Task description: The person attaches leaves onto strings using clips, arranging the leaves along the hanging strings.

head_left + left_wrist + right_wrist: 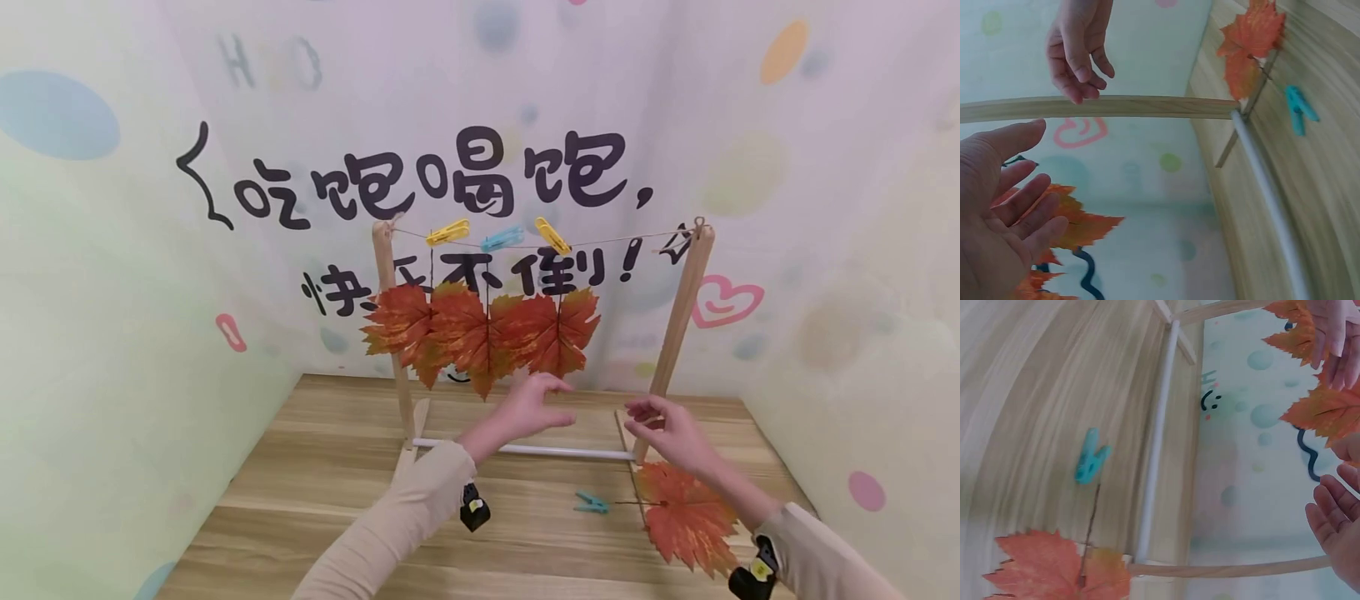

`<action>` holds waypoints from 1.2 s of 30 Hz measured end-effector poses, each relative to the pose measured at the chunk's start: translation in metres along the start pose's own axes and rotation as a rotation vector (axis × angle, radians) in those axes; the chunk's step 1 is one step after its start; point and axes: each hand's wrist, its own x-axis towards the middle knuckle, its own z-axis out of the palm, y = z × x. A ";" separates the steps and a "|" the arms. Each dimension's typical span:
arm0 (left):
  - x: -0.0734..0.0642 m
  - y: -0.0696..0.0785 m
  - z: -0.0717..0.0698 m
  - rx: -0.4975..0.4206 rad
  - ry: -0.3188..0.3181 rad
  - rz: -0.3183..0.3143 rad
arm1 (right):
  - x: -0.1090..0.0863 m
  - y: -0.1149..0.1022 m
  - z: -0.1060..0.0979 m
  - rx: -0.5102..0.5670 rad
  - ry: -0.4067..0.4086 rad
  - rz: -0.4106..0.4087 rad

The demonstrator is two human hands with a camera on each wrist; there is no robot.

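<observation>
Three orange-red maple leaves (486, 329) hang by their stems from a string (622, 239). Two yellow clothespins (448, 232) and a blue clothespin (502, 239) hold them there. My left hand (528, 406) is in front of the leaves' lower edges, fingers extended and thumb apart, holding nothing. Near the right post my right hand (671, 429) hovers with loosely bent fingers and nothing in them. Below it on the table lies another maple leaf (686, 517), its stem pointing left toward a second blue clothespin (592, 502), also seen in the right wrist view.
The string is tied between two wooden posts (684, 308) of a standing frame. A white rod (525, 451) joins the posts low down, above the wooden table (315, 500). A printed curtain (525, 75) stands behind.
</observation>
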 end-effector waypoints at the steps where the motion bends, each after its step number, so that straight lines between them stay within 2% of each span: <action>1: -0.001 -0.003 0.003 0.010 0.000 -0.003 | -0.002 0.004 0.001 0.001 -0.005 -0.004; 8: -0.007 -0.016 0.021 0.025 -0.020 -0.023 | -0.015 0.028 0.008 0.011 -0.017 -0.048; 14: -0.012 -0.024 0.035 0.027 -0.053 -0.039 | -0.027 0.041 0.015 0.034 -0.040 0.015; 20: -0.015 -0.032 0.048 0.001 -0.081 -0.067 | -0.040 0.058 0.025 -0.021 -0.050 0.017; 23: -0.018 -0.037 0.055 0.016 -0.094 -0.076 | -0.045 0.066 0.030 -0.046 -0.065 0.027; 28: -0.022 -0.045 0.067 0.000 -0.092 -0.080 | -0.053 0.081 0.038 -0.081 -0.080 0.049; 36: -0.026 -0.053 0.087 -0.082 -0.093 -0.109 | -0.064 0.099 0.050 -0.146 -0.106 0.001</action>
